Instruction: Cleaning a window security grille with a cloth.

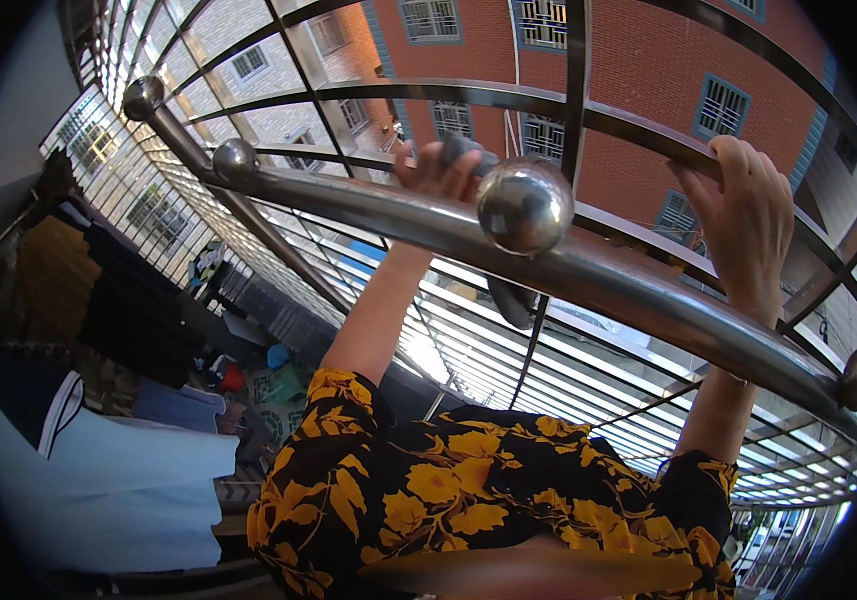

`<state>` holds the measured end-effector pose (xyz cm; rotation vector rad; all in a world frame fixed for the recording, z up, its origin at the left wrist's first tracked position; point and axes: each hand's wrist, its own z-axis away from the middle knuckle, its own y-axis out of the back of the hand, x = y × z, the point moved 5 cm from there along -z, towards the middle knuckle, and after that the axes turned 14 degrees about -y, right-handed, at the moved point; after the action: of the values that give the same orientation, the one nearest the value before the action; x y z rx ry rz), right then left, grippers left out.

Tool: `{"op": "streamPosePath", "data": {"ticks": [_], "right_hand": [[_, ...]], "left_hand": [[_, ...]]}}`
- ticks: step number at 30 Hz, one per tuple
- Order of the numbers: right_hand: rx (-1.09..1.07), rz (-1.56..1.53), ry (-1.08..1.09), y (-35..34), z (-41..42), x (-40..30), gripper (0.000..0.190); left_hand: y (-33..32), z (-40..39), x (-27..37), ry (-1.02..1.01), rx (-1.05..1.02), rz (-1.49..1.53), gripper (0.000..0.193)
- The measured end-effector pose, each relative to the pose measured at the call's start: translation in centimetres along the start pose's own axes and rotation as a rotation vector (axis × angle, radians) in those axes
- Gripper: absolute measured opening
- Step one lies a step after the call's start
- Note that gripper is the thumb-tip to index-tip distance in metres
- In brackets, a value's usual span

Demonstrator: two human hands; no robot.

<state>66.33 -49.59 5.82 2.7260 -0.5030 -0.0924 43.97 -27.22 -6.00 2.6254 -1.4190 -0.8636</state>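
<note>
My left hand (428,174) is raised behind a thick stainless steel rail (368,206) and grips a bunched grey cloth (460,147). The rail and its shiny ball finial (526,206) hide part of the hand and cloth. Below the rail hangs a dark grey piece, probably the same cloth's lower end. Over on the right, my right hand (755,202) curls its fingers over a flat metal bar (638,131) of the window grille. Its forearm passes behind the rail.
Round knobs (235,159) stand out along the rail. Clothes hang at the left, among them a light blue garment (120,487) and dark ones (135,322). A red bucket (230,376) is on the floor below. Past the grille rises a red brick building (638,75).
</note>
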Motion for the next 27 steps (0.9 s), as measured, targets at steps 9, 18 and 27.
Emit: {"op": "streamPosePath", "data": {"ticks": [9, 18, 27], "right_hand": [[0.046, 0.027, 0.012, 0.2, -0.4, 0.2, 0.042], [0.018, -0.001, -0.082, 0.4, 0.1, 1.6, 0.045], [0.098, -0.103, -0.015, 1.0, -0.4, 1.5, 0.027]], "left_hand": [[3.6, 3.0, -10.3, 0.751, 0.771, 0.511, 0.022], [6.6, -23.0, 0.8, -0.027, 0.862, 0.309, 0.042], [1.9, -23.2, 1.7, 0.113, 0.428, 0.138, 0.054]]}}
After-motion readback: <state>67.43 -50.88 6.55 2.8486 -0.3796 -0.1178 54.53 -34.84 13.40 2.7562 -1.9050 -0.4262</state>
